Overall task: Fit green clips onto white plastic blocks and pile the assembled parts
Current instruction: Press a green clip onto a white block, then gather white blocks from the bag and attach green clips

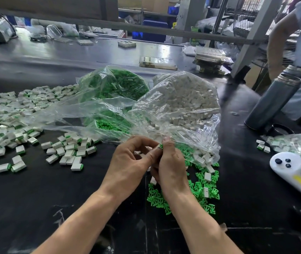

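Mostly hidden: green clip (161, 146) between both hands' grip.

Both bare forearms reached forward from bottom edge, converging at centre. Left hand (129, 160) raised, back toward camera, fingers curled, thumb and forefinger pinched together. Right hand (170, 162) touching left, fingers curled inward, thumb up, fingertips meeting left hand's. Wrists roughly level, slightly apart.

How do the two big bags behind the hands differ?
The green clip bag holds dark green clips; the white block bag holds pale rectangular blocks. The clip bag sits left and further back; the block bag sits right, its mouth reaching the hands. Both are clear, crumpled plastic, lying open on the black table.
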`<state>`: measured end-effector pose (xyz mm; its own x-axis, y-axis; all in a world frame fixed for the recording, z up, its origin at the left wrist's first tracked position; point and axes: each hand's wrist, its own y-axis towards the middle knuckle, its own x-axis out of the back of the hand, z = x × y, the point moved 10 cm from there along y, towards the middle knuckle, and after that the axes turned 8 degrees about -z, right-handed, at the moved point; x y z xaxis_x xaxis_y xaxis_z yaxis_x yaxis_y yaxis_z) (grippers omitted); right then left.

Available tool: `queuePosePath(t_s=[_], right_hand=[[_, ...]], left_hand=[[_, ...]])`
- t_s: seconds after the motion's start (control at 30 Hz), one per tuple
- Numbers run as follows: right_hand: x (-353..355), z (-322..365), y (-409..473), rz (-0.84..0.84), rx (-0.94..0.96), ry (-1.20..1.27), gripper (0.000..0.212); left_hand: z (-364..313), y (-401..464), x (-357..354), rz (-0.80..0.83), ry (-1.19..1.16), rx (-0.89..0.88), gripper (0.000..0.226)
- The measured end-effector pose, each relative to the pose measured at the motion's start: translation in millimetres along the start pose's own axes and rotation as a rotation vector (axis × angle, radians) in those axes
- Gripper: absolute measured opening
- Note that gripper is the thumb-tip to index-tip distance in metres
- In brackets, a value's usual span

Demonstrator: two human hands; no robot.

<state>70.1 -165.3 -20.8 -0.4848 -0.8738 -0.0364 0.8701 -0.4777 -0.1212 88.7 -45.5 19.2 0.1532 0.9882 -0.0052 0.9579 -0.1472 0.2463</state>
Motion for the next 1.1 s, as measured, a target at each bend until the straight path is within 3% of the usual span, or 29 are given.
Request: queuePosePath(t_s=[0.2, 0.33, 0.7, 0.93, 1.1], right_hand=[[2, -2, 2, -0.045, 0.008, 0.058, 0.057], [-2, 6, -2, 0.036, 0.040, 0.080, 0.070], [-12, 4, -1, 0.179, 0.038, 0.123, 0.065], [-8, 3, 0, 0.101, 0.063, 0.076, 0.051], [-3, 4, 1, 0.023, 0.090, 0.043, 0.053]], left_hand=[[1, 0, -4, 0.011, -0.066, 0.016, 0.017], [3, -1, -3, -0.006, -0.149, 0.053, 0.014], [1, -3, -5, -0.008, -0.224, 0.064, 0.014], [0, -3, -6, 0.012, -0.192, 0.069, 0.012], [-2, -3, -6, 0.005, -0.142, 0.057, 0.013]])
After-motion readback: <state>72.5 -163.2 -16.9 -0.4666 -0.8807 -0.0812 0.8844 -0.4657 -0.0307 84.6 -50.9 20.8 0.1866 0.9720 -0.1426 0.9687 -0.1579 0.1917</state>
